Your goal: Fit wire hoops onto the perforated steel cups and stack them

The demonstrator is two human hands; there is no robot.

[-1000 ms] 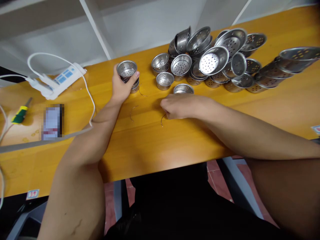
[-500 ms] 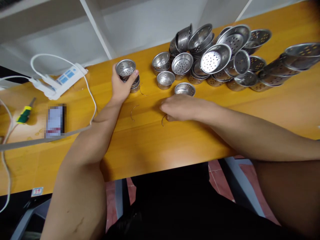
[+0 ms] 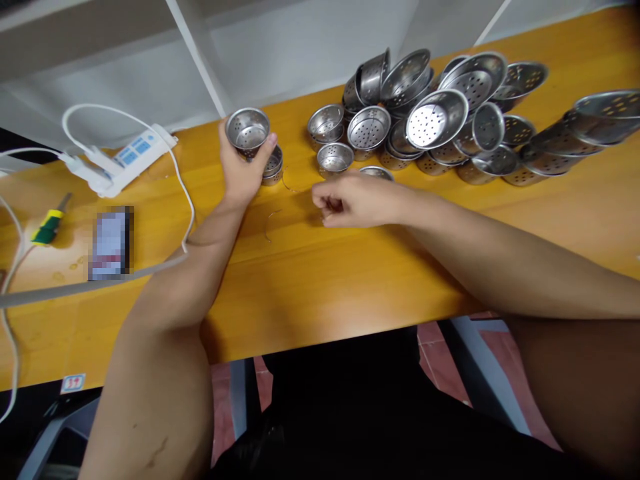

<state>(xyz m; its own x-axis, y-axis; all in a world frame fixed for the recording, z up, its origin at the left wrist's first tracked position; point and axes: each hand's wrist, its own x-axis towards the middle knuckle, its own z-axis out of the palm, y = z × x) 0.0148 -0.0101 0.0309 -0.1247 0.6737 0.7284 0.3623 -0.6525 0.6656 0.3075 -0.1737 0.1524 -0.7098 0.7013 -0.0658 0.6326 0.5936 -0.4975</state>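
In the head view my left hand (image 3: 241, 167) is wrapped around a perforated metal cup (image 3: 249, 131). A second small perforated cup (image 3: 273, 167) stands on the table right beside that hand, partly covered by the thumb. My right hand (image 3: 350, 199) hovers over the table with its fingers curled in a pinch. The thin curved wire it took from the table is hidden in the fingers. Another thin wire (image 3: 270, 225) lies on the table between the hands, and one more wire (image 3: 286, 183) lies next to the small cup. Behind the right hand a low cup (image 3: 377, 173) is partly covered.
Many perforated cups (image 3: 369, 130) are heaped at the back right, with a leaning stack (image 3: 555, 150) farther right. On the left are a white power strip (image 3: 143, 157) with cables, a blurred phone (image 3: 110, 241) and a green-yellow screwdriver (image 3: 47, 227). A shelf stands behind the table.
My right hand has risen and moved slightly away from me; the curved wire beneath its fingers is gone from the table. My left hand has raised its cup slightly, showing more of the small one.
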